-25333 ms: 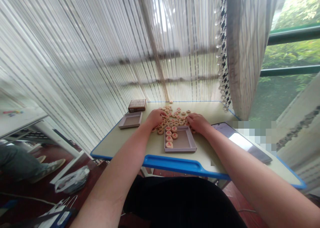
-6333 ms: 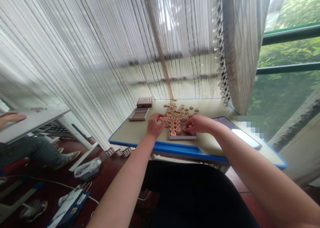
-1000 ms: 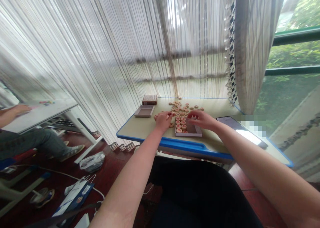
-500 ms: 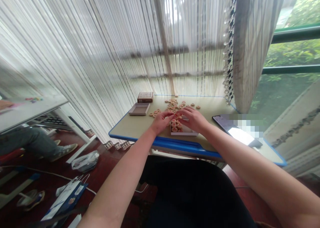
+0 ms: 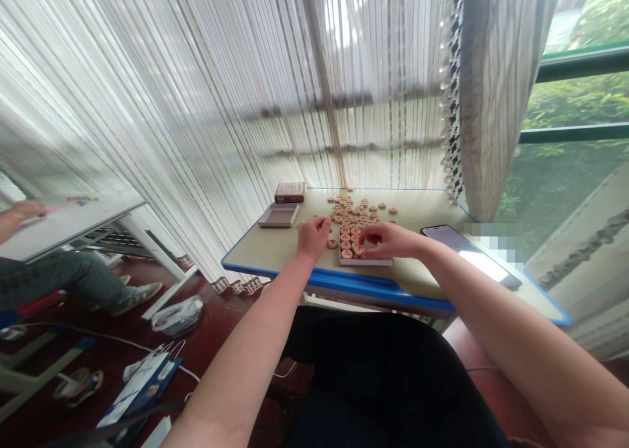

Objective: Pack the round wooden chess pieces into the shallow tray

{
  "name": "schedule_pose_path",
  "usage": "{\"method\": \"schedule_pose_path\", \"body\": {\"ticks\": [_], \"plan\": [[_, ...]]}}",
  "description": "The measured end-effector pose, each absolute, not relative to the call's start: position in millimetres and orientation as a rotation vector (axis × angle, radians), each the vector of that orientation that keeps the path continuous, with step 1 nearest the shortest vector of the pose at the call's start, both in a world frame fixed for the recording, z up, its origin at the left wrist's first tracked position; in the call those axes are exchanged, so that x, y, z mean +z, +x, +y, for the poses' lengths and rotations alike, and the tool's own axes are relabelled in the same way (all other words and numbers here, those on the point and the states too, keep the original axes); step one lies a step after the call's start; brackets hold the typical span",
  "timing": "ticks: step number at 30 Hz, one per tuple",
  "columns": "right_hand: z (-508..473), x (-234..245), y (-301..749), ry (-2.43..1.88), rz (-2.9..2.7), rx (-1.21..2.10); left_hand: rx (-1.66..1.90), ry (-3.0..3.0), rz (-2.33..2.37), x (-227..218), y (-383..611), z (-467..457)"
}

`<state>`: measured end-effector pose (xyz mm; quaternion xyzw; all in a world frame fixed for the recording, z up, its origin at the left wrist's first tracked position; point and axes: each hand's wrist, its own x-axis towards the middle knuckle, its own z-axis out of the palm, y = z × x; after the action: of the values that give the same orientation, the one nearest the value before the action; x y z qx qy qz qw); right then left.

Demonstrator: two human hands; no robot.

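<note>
My right hand [image 5: 386, 240] reaches over the small open box [image 5: 366, 262] near the table's front edge. Its curled thumb and fingers are on a round wooden xiangqi piece [image 5: 358, 253] in the box. Pieces with red characters lie in rows along the box's left side. My left hand [image 5: 313, 236] hovers left of the box, thumb and fingertips pinched together; whatever is between them is hidden. Just beside it, a loose piece with a dark marking [image 5: 333, 243] lies on the table. Many more loose pieces [image 5: 345, 205] are scattered behind the box.
The shallow box lid [image 5: 278, 215] lies at the table's back left, before a brown box [image 5: 289, 192]. A phone [image 5: 464, 255] rests at the right. Another person's hand [image 5: 24, 210] is at a white table [image 5: 113, 202] on the left. Bags [image 5: 177, 315] lie on the floor.
My hands have moved apart: the left drew back left from the box, the right came down onto the pieces inside. Both rows of pieces now show more fully. The view has shifted slightly.
</note>
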<state>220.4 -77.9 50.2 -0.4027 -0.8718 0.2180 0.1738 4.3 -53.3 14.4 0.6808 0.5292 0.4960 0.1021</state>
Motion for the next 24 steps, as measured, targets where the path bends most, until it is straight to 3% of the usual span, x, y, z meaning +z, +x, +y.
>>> {"method": "schedule_pose_path", "body": {"ticks": [24], "plan": [[-81.6,51.0,212.4,-1.038,-2.543,0.613,1.320,2.118,1.612,8.8,4.7,-49.9]]}}
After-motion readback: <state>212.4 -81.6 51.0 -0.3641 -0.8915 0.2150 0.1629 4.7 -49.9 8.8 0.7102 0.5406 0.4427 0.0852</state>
